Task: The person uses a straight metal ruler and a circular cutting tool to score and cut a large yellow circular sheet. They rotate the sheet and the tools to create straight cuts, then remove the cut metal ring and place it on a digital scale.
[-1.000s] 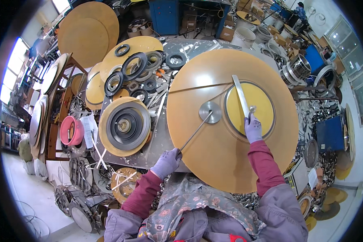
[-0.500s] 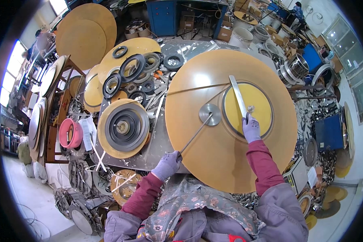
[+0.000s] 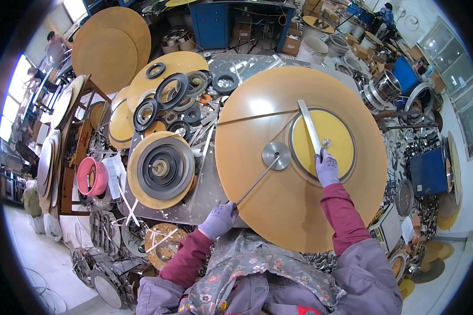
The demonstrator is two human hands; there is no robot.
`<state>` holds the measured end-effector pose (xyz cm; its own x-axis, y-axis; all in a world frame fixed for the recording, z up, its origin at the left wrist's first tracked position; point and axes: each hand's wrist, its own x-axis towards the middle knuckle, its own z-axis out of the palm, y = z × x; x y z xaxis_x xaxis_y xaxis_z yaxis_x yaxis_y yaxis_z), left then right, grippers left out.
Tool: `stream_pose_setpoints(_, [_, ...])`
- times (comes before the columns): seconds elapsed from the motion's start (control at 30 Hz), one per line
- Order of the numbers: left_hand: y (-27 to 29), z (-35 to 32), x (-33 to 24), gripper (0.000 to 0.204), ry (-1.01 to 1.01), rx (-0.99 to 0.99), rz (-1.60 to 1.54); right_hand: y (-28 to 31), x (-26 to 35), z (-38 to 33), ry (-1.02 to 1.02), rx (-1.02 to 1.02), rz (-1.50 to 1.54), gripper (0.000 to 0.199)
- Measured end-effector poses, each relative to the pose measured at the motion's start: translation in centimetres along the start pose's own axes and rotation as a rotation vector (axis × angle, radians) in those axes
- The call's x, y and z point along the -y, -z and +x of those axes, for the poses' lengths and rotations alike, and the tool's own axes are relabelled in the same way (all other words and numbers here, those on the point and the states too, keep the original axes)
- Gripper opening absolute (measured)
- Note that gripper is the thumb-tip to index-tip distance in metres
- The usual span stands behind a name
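1. Your grey table [image 3: 202, 197] spreads across the centre of the frame.
2. The big disc [image 3: 278, 215], tan and smooth, fills the centre-right of the frame, with your work on top of it.
3. The ring stack [image 3: 168, 185], dark and grey on a tan disc, sits left of centre.
4. The yellow disc [image 3: 312, 144] lies on the right half of your big disc, inside a dark rim.
5. Your rod [image 3: 257, 181] slants up rightward from your left hand [image 3: 218, 220], which is closed round its lower end.
6. Your bar [image 3: 309, 127], flat and silvery, crosses the left part of the yellow disc; your right hand [image 3: 327, 168] grips its lower end.
7. The pink bowl [image 3: 103, 176] is at mid-left of the frame.
8. The steel disc [image 3: 272, 151] lies left of the yellow disc, your rod's tip at its middle.
9. The knob [image 3: 327, 143], shiny and round, is just above your right hand.
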<state>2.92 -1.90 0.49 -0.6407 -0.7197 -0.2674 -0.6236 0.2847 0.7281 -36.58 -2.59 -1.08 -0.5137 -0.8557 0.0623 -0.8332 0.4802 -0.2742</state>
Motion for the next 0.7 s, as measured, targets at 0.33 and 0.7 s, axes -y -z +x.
stream_pose_setpoints(0.33, [-0.2,-0.4,0.0,0.015,0.007,-0.006,-0.022,0.1,-0.1,0.0,-0.01,0.001,0.014,0.04])
stream_pose_setpoints(0.7, [-0.7,-0.7,0.2,0.016,-0.003,-0.007,-0.025,0.8,0.4,0.0,-0.016,0.014,-0.01,0.04])
